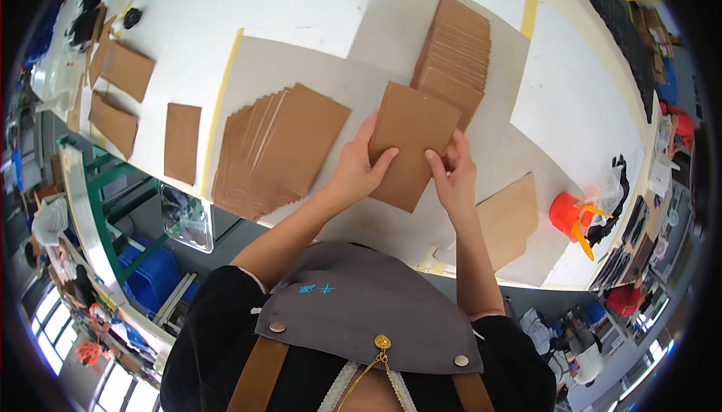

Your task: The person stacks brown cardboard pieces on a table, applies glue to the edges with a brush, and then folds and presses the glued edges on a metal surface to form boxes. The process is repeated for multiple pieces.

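A brown rectangular panel (pixel 412 145), leather-like, is held up between my two hands over the table. My left hand (pixel 359 160) grips its left edge, thumb on top and fingers underneath. On its right edge, my right hand (pixel 453 173) pinches it with the thumb on the face. Just beyond it lies a long overlapped row of similar brown panels (pixel 455 51), partly covered by the held one. To the left, a fanned pile of brown panels (pixel 289 137) rests near the table edge. A lighter tan sheet (pixel 511 220) lies right of my right forearm.
Grey sheets (pixel 387 17) cover part of the white table (pixel 301 6). Loose brown pieces (pixel 183 141) lie at the left. An orange-red cup (pixel 564 212) with yellow-handled tools stands at the right, beside black strips. A green frame (pixel 101 186) and blue bins (pixel 149 273) are below left.
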Demonstrator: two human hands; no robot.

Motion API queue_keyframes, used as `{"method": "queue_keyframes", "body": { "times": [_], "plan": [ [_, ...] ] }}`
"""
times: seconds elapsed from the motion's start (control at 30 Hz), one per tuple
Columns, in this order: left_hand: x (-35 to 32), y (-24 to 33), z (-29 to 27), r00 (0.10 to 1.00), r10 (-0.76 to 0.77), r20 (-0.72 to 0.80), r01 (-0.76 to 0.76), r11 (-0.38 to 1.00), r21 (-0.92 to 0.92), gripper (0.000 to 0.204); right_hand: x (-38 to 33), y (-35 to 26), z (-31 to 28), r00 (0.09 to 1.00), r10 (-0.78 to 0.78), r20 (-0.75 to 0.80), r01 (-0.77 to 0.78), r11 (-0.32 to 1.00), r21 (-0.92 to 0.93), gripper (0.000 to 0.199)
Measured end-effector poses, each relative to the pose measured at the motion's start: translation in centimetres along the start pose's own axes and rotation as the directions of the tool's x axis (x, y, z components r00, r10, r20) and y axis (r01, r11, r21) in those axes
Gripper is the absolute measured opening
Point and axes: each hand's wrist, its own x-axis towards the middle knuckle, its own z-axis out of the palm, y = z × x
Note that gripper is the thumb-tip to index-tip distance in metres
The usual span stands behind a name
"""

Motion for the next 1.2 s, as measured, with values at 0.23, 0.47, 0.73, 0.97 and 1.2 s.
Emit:
{"method": "queue_keyframes", "body": {
  "times": [0.23, 0.47, 0.73, 0.97, 1.2],
  "plan": [
    [4.3, -1.6, 5.1, 0.986, 0.154, -0.061, -0.14, 0.972, 0.19, 0.039, 3.3, 2.3, -3.0, 0.986, -0.103, -0.128, 0.046, 0.921, -0.388, 0.07],
    [4.7, -3.3, 5.7, 0.988, 0.144, -0.054, -0.127, 0.961, 0.247, 0.036, 4.0, 4.2, -2.8, 0.988, -0.13, -0.084, 0.075, 0.877, -0.475, 0.061],
    [4.7, -3.4, 5.8, 0.997, 0.069, -0.039, -0.055, 0.956, 0.286, 0.031, 4.1, 4.4, -2.7, 0.981, -0.155, -0.115, 0.083, 0.875, -0.478, 0.059],
    [4.8, -3.1, 6.3, 0.995, 0.085, -0.051, -0.061, 0.932, 0.357, 0.028, 4.2, 3.9, -2.7, 0.971, -0.185, -0.149, 0.054, 0.783, -0.62, 0.053],
    [2.2, -2.9, 0.2, 0.94, 0.229, -0.254, -0.057, 0.836, 0.545, 0.031, 2.7, 1.8, 5.3, 0.966, 0.171, 0.194, -0.184, 0.982, 0.047, 0.033]
  ]
}}
